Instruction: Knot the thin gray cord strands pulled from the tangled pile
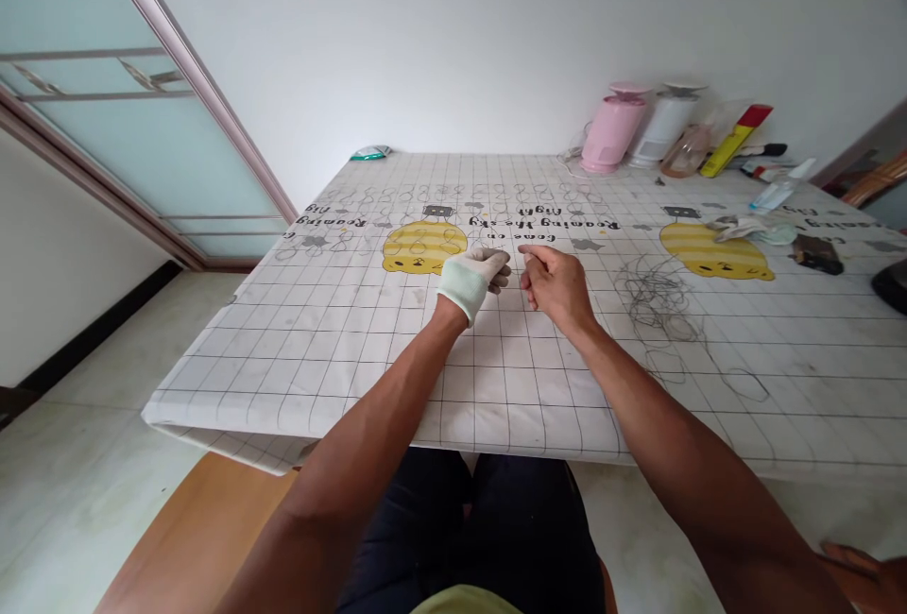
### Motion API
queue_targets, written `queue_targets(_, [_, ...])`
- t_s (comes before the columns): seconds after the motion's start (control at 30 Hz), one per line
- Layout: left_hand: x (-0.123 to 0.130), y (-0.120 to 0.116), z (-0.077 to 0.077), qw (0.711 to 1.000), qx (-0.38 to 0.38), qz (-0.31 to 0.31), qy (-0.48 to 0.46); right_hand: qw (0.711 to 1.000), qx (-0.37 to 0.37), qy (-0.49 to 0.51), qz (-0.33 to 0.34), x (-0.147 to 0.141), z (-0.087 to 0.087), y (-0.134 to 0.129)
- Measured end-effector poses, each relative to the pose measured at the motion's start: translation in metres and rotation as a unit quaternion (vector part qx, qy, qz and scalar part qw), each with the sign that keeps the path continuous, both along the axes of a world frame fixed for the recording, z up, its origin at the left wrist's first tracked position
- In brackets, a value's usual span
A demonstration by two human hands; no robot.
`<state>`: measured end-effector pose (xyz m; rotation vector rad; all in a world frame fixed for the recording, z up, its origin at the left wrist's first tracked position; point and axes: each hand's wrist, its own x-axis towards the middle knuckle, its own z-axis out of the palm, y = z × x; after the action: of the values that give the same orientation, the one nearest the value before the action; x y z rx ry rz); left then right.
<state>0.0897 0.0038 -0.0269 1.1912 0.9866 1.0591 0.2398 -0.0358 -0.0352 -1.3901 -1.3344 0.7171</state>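
On gridded table (233,378) beside tangled wire (656,298), cannot tell contents of curled left hand (483,272) and right hand (558,283); lettering (541,238): "Come on".

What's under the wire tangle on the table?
Gridded tablecloth, visible through the loose loops of the wire tangle. Where the strands bunch densest, the cloth is partly covered; can't tell if anything small sits beneath.
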Motion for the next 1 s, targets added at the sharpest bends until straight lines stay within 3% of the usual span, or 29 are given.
queue_targets(0.13, [0.009,-0.006,-0.001,0.998,0.004,0.059,0.018,0.999,0.029,-0.044,-0.010,-0.004,-0.001,-0.001])
queue_targets(0.33, [0.013,-0.009,-0.002,0.985,0.059,0.059,0.148,0.988,0.061,-0.142,-0.012,0.003,-0.001,0.001])
queue_targets(0.63, [0.010,-0.008,0.001,0.923,0.136,0.090,0.349,0.974,0.103,-0.202,0.019,0.006,-0.007,0.007])
queue_targets(1.0, [0.016,-0.007,-0.015,0.862,0.236,0.090,0.439,0.962,0.128,-0.229,0.076,0.015,-0.008,0.008])
